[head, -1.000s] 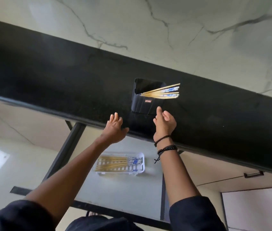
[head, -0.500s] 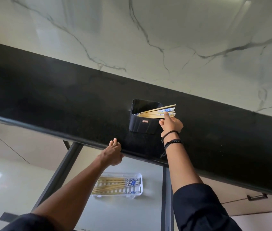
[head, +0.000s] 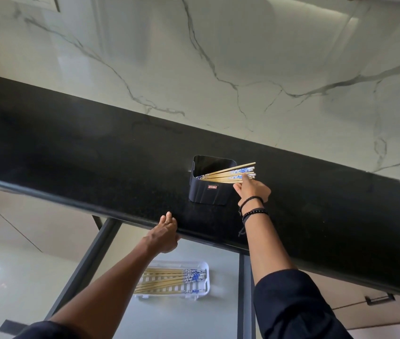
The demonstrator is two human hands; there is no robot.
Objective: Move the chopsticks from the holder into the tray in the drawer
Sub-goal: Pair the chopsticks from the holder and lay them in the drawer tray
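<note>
My right grip [head: 251, 189] had reached the holder [head: 206, 194] on the surface [head: 96, 167] and pinched the chopsticks [head: 225, 174] leaning in it, my left grip [head: 164, 234] resting flat-fingered on the edge, so another batch looked ready for the tray [head: 203, 289] in the drawer [head: 186, 319].

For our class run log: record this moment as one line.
right hand touching blue-patterned wooden chopsticks in black rectangular holder | left hand on edge of black stone counter | white slatted tray holds other chopsticks
</note>
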